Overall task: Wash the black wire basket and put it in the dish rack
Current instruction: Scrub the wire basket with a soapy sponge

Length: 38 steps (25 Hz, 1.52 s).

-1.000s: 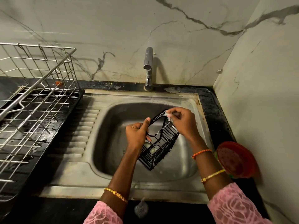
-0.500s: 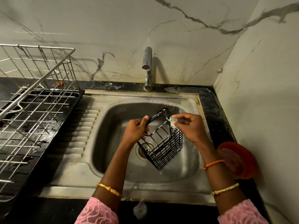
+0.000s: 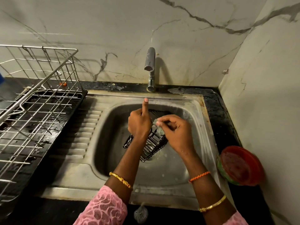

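Observation:
The black wire basket (image 3: pixel 153 143) hangs tilted over the steel sink bowl (image 3: pixel 177 161), partly hidden behind both hands. My left hand (image 3: pixel 138 123) grips its left side, with the thumb sticking straight up. My right hand (image 3: pixel 176 133) pinches a small soapy green scrub pad (image 3: pixel 158 124) against the basket's upper rim. The steel dish rack (image 3: pixel 39 101) stands on a black tray to the left of the sink.
The tap (image 3: pixel 150 69) rises behind the sink; no water runs. A red-lidded container (image 3: pixel 240 165) sits on the black counter at the right, against the marble wall. A grey scrubber (image 3: pixel 140 214) lies on the counter's front edge. The sink's ribbed drainboard (image 3: pixel 81 135) lies between bowl and rack.
The basket has been turned and lowered between my hands. My left thumb has lifted up, and my right hand with the pad has moved left along the rim.

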{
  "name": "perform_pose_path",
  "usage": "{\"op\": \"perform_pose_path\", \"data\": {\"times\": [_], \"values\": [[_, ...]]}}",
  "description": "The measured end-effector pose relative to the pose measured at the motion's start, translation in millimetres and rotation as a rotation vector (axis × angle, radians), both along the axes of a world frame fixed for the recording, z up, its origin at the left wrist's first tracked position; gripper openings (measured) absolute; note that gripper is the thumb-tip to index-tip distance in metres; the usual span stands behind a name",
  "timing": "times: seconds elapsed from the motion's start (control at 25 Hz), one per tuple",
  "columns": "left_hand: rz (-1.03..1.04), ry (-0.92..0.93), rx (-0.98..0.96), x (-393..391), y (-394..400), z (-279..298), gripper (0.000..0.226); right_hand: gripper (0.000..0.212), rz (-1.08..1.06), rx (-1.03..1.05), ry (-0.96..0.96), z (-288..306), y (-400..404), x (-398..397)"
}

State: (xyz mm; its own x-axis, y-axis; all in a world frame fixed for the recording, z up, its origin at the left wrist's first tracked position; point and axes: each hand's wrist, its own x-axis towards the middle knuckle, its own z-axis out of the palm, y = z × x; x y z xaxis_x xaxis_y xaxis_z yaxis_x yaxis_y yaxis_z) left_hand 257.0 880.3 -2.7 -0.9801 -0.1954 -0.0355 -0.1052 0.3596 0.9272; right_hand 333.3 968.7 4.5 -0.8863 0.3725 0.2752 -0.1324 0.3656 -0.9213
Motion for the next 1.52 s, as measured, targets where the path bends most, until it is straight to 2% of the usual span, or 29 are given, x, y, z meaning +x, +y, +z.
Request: {"op": "perform_pose_path", "data": {"times": [0.08,0.28,0.44,0.52,0.6,0.8,1.0,1.28,1.44,1.52], "values": [[0.014,0.016,0.063,-2.2,-1.5,2.3,0.066,0.012,-0.043,-0.015,0.002,5.3,0.2,-8.3],[0.103,-0.007,0.020,-12.3,-5.4,1.6,0.063,0.024,0.044,0.276,-0.041,12.5,-5.5,-4.5],[0.108,-0.019,0.020,-10.8,-11.2,-10.3,0.064,0.024,-0.082,0.117,0.020,24.5,15.0,-7.5],[0.101,-0.018,0.042,-5.9,-8.7,-12.0,0.066,0.024,-0.024,0.108,-0.051,25.0,15.6,-26.2],[0.090,0.001,0.092,-1.4,-3.6,-9.4,0.066,0.021,0.063,0.178,-0.118,22.1,0.8,-43.3],[0.107,0.075,0.201,0.9,2.1,-13.5,0.059,0.015,0.070,0.326,-0.152,20.9,-10.5,-41.6],[0.090,0.097,0.235,-3.6,1.3,-24.8,0.060,0.014,0.067,0.243,-0.259,2.4,20.5,4.1],[-0.008,0.094,0.414,6.0,12.8,-15.2,0.065,0.012,-0.019,0.195,-0.129,7.7,7.0,-31.9],[-0.079,0.075,0.446,6.0,7.8,-15.8,0.065,0.014,0.015,0.115,-0.216,-8.0,32.1,26.2],[-0.114,0.082,0.438,6.8,5.0,-16.0,0.066,0.018,-0.007,0.057,-0.178,-10.3,39.7,43.3]]}}
